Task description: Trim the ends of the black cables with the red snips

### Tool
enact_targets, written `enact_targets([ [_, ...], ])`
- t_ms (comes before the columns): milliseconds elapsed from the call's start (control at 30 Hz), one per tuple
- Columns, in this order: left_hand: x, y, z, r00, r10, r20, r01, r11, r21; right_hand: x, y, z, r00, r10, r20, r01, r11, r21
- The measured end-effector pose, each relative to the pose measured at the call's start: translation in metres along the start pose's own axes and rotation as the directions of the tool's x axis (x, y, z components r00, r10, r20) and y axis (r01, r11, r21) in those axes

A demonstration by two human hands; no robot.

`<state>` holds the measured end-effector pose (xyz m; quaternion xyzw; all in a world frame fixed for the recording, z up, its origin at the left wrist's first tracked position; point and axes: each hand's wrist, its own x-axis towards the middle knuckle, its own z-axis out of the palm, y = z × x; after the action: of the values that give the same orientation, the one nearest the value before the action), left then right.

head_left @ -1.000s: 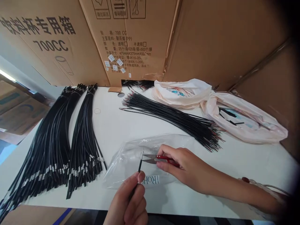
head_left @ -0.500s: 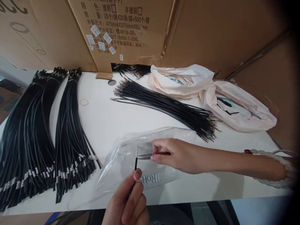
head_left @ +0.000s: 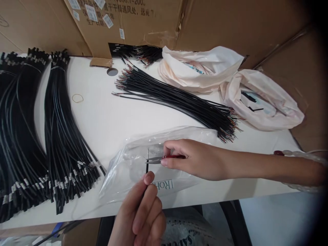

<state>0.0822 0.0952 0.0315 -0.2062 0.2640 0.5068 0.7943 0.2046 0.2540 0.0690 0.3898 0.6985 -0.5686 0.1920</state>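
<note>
My left hand [head_left: 143, 208] is closed round a black cable [head_left: 147, 167], its end pointing up between thumb and forefinger. At the tip a thin, lighter stripped part stands out of the black jacket. My right hand [head_left: 189, 159] grips small red-handled scissors [head_left: 153, 159]. Their narrow metal blades lie across the cable just above my left thumb, around or against it; whether they cut into it I cannot tell. Beneath both hands lies a clear plastic bag [head_left: 120, 174] with green RoHS lettering. Most of the cable's length is hidden by my left hand.
A loose bundle of black cables [head_left: 174, 99] with bare coloured wire ends lies behind my hands. Tied cable bundles [head_left: 61, 112] spread at left. Two whitish open bags [head_left: 202, 75] stand at the back right, before cardboard walls [head_left: 217, 27]. A rubber band [head_left: 77, 98] rests on the white table [head_left: 94, 126].
The view has tilted down and shifted slightly right. The scissors' blades have come from beside the cable to across it, with my right hand closer to my left.
</note>
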Motion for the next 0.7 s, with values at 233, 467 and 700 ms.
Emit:
enact_targets([
  [233,0.003,-0.001,0.016,0.997,0.061,-0.036,-0.063,0.996,-0.068,0.007,0.0,-0.001,0.993,0.094,0.069,-0.098,0.993,0.059],
  [467,0.005,0.001,0.019,0.989,0.102,-0.111,-0.11,0.992,-0.066,0.012,0.003,-0.004,0.984,0.125,0.124,-0.137,0.986,0.098],
  [700,0.006,0.003,0.017,0.99,0.135,-0.05,-0.14,0.984,-0.107,0.018,0.006,-0.004,0.983,0.132,0.13,-0.148,0.981,0.127],
])
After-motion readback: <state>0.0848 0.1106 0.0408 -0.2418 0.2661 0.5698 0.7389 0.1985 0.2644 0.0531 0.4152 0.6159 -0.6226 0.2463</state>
